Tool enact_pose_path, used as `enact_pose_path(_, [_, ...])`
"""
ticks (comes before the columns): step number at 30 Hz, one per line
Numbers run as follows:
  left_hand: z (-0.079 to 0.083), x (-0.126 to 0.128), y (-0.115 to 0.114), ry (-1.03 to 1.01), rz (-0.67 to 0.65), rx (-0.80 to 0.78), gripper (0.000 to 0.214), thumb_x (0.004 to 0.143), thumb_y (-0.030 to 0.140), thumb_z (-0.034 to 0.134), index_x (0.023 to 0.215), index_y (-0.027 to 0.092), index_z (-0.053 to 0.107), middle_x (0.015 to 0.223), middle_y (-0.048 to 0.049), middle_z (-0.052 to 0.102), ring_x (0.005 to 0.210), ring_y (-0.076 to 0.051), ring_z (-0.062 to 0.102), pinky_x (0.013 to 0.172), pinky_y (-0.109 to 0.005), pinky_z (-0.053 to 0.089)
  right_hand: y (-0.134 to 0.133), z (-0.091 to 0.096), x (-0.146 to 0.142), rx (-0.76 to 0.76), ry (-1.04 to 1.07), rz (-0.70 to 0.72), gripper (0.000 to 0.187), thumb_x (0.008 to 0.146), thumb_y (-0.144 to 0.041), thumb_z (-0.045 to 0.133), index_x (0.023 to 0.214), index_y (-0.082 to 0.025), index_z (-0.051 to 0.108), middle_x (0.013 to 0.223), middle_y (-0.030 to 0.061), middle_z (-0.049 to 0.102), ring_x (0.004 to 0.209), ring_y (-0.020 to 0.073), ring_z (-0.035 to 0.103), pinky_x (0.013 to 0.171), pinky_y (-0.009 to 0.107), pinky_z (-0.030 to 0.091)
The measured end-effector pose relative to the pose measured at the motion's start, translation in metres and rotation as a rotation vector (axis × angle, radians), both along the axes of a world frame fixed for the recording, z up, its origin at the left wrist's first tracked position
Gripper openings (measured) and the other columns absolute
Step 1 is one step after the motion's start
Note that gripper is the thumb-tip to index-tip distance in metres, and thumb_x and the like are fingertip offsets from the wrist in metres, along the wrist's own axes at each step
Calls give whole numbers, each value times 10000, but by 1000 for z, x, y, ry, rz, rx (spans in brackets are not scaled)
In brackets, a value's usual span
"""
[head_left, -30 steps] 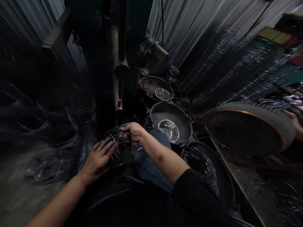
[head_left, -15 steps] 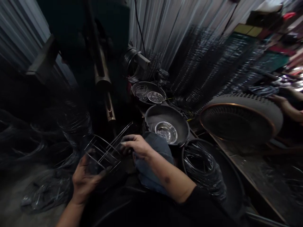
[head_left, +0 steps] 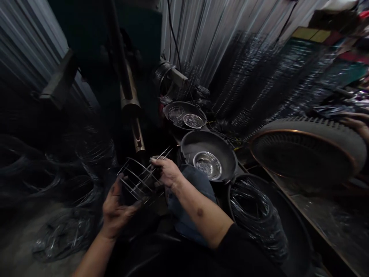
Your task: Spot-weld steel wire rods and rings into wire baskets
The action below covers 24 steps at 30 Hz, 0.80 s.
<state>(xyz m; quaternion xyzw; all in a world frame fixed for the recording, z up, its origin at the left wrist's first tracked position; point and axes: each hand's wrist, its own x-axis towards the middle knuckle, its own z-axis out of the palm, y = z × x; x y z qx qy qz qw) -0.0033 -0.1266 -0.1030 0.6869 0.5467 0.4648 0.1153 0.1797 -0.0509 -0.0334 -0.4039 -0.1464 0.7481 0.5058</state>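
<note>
My left hand (head_left: 117, 204) grips the lower left side of a small wire frame (head_left: 138, 179), thumb below and fingers at its edge. The frame is made of thin curved and straight metal wires and is held tilted over my lap. At its right side my right hand (head_left: 167, 171) pinches a pair of thin straight wires (head_left: 165, 153) that cross the frame. Whether these wires are joined to the frame I cannot tell. Beyond the hands stands a machine with a brass-coloured rod (head_left: 138, 134).
To the right, a dark pan (head_left: 190, 140) holds a shiny metal bowl (head_left: 208, 165); a farther pan (head_left: 170, 111) holds another bowl and a wire frame. A wrapped wire coil (head_left: 256, 215) lies nearer. A round ribbed housing (head_left: 305, 154) and a co-worker's hand (head_left: 357, 125) are at right.
My right hand has come onto the frame's right side, and the straight wires now lie closer across it. The whole view has shifted, with the scene slightly farther right.
</note>
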Motion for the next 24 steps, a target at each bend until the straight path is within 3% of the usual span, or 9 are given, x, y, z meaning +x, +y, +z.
enact_pose_path(3, [6, 3, 11, -5, -25, 37, 930, 709, 512, 741, 1479, 229, 303, 1251, -125, 590, 1133, -304, 588, 971, -489, 506, 13, 1, 8, 23, -71, 10, 246, 583, -151, 820, 739, -114, 633, 573, -8, 632, 451, 108, 568, 408, 195, 468])
enact_pose_path(6, [9, 6, 21, -1, -75, 77, 877, 754, 501, 700, 1485, 231, 298, 1295, -147, 555, 1135, -310, 589, 926, -476, 535, 25, 1, 11, 31, -50, -90, 236, 582, -150, 818, 677, -128, 603, 525, -35, 590, 397, 90, 518, 357, 184, 419])
enact_pose_path(12, [-1, 11, 40, 41, -39, 245, 963, 718, 416, 760, 1506, 242, 235, 1203, -132, 593, 1082, -296, 611, 883, -462, 563, 41, 6, 4, 99, 48, -204, 218, 614, -156, 792, 655, -138, 579, 521, -19, 590, 423, 85, 521, 353, 161, 374])
enact_pose_path(17, [-10, 13, 49, 46, -31, 206, 937, 742, 408, 741, 1507, 235, 229, 1227, -139, 574, 1077, -280, 615, 874, -434, 571, 45, 3, -7, 150, 23, -195, 304, 600, -254, 820, 677, -161, 540, 524, -16, 613, 305, 49, 389, 318, 165, 287])
enact_pose_path(24, [-8, 8, 61, 62, -30, 227, 968, 731, 460, 739, 1511, 222, 217, 1300, -162, 549, 1110, -291, 605, 904, -419, 552, 57, 2, -14, 166, 12, -208, 304, 656, -250, 799, 689, -180, 505, 491, -76, 528, 328, 35, 359, 365, 167, 328])
